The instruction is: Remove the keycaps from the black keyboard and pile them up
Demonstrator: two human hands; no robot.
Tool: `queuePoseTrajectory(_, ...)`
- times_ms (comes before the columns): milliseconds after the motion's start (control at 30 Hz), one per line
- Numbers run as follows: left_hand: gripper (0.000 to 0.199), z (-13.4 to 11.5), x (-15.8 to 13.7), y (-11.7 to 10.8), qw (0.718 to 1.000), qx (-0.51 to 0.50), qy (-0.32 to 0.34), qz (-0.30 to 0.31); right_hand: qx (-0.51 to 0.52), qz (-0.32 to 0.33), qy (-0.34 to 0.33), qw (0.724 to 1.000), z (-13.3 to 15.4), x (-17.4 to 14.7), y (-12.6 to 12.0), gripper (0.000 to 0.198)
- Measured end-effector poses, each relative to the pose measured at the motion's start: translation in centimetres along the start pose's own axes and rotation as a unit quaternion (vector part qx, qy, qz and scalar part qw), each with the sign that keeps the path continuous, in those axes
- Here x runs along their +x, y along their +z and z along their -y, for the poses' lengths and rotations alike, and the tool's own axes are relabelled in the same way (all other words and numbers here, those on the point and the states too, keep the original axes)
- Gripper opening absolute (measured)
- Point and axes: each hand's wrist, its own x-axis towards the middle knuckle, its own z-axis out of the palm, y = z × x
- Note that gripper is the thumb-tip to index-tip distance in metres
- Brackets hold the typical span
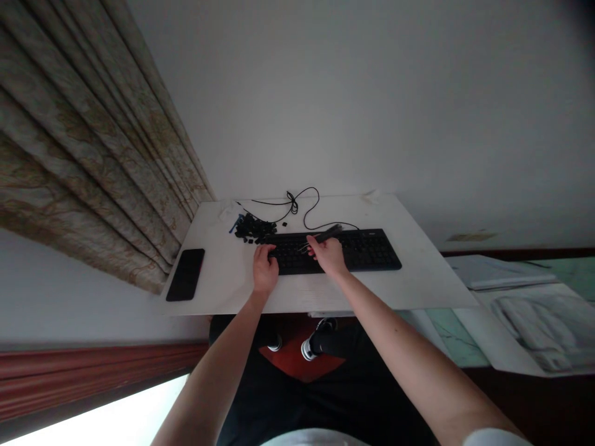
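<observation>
A black keyboard (372, 251) lies across the white desk. At its left end, my left hand (264, 269) is closed on the edge, with fingers bent over the corner. Over the middle of the keys, my right hand (328, 255) grips a keycap puller (330, 233) with a dark handle. Its thin wire loops point left and down toward the keys; whether they touch a key I cannot tell. A heap of loose black keycaps (253, 226) lies just behind the keyboard's left end. One single keycap (284, 224) sits apart from the heap.
A black phone (185, 274) lies at the desk's left edge. The keyboard's black cable (318, 195) loops along the back. A blue object (235, 224) shows beside the heap, and clear plastic (229, 210) lies at the back left. Curtains (93, 124) hang at the left.
</observation>
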Motion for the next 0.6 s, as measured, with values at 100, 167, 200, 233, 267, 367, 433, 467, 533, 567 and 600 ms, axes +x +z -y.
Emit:
queuePoseTrajectory(100, 0.041, 0.1, 0.1, 0.1, 1.0, 0.006, -0.002, 0.002, -0.023, 0.078, 0.043, 0.996, 2.0, 1.6, 1.2, 0.024)
queuePoseTrajectory(167, 0.039, -0.1, 0.1, 0.2, 1.0, 0.016, 0.015, 0.022, -0.036, 0.113, 0.067, 0.991, 2.7, 2.4, 1.7, 0.025)
queuePoseTrajectory(200, 0.038, -0.2, 0.1, 0.3, 0.999, 0.026, 0.029, 0.037, -0.039, 0.124, 0.075, 0.989, 2.8, 2.7, 1.9, 0.026)
queuePoseTrajectory(233, 0.037, -0.3, 0.1, 0.4, 0.997, 0.038, 0.044, 0.054, -0.042, 0.132, 0.08, 0.987, 2.8, 3.0, 2.1, 0.026)
queuePoseTrajectory(267, 0.035, -0.5, 0.1, 0.5, 0.994, 0.054, 0.058, 0.072, -0.044, 0.14, 0.077, 0.986, 2.8, 3.1, 2.2, 0.026)
queuePoseTrajectory(367, 0.026, -0.9, 0.1, 0.6, 0.984, 0.1, 0.089, 0.114, -0.071, 0.16, 0.043, 0.984, 2.6, 3.3, 2.5, 0.026)
queuePoseTrajectory(433, 0.023, -1.0, 0.1, 0.7, 0.98, 0.121, 0.094, 0.125, -0.113, 0.176, 0.014, 0.978, 2.8, 3.2, 2.6, 0.03)
queuePoseTrajectory(467, 0.023, -1.0, 0.1, 0.7, 0.979, 0.127, 0.094, 0.126, -0.135, 0.18, 0.002, 0.974, 2.9, 3.1, 2.7, 0.032)
queuePoseTrajectory(533, 0.023, -1.0, 0.1, 0.7, 0.979, 0.132, 0.092, 0.125, -0.17, 0.18, -0.013, 0.969, 3.3, 3.0, 2.8, 0.033)
queuePoseTrajectory(567, 0.023, -1.0, 0.0, 0.7, 0.979, 0.133, 0.091, 0.124, -0.182, 0.18, -0.018, 0.967, 3.5, 3.0, 2.9, 0.034)
queuePoseTrajectory(600, 0.024, -1.1, 0.0, 0.6, 0.979, 0.134, 0.091, 0.123, -0.191, 0.181, -0.022, 0.965, 3.6, 3.0, 3.0, 0.034)
